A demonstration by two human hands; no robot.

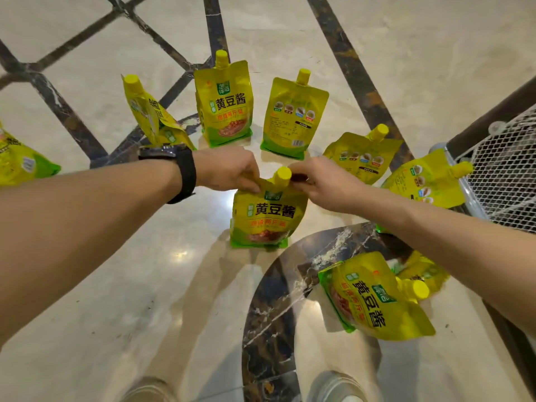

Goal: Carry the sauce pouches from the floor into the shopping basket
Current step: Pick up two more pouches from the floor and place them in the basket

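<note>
**Pinching the centre pouch (265,216) by its top, one hand each side**

Spreading beneath everything: pale marble floor (87,285) with dark inlaid bands.

Standing to the right of the centre pouch: shopping basket (504,175) of white mesh. Cut off by the frame edge, so depth and contents impossible to judge. Probably parked close to keep each carry short.

Ringed around the centre pouch, none yet in the basket: more yellow-green sauce pouches.
- Beyond it, an upright pouch (223,105) showing its front, and a back-facing pouch (293,114).
- Beyond and left, a leaning pouch (150,114).
- Far left, a cropped pouch (20,161).
- Right, two tilted pouches (362,152) beside the basket.
- Nearer, a toppled pouch (374,300), with another mostly hidden under the right forearm.

Left hand (229,169) pinching the top seam left of the cap (282,176). Right hand (322,184) pinching just right of it. Hands close together but not touching, likely gripping the stiff spout shoulder to keep the soft, heavy body hanging straight.

Base of the centre pouch on the floor or barely off it: hard to tell. Something dark at the right fingertips, not identifiable.

Strapped on the left wrist: black wristwatch (179,169), dial blurred.
</note>
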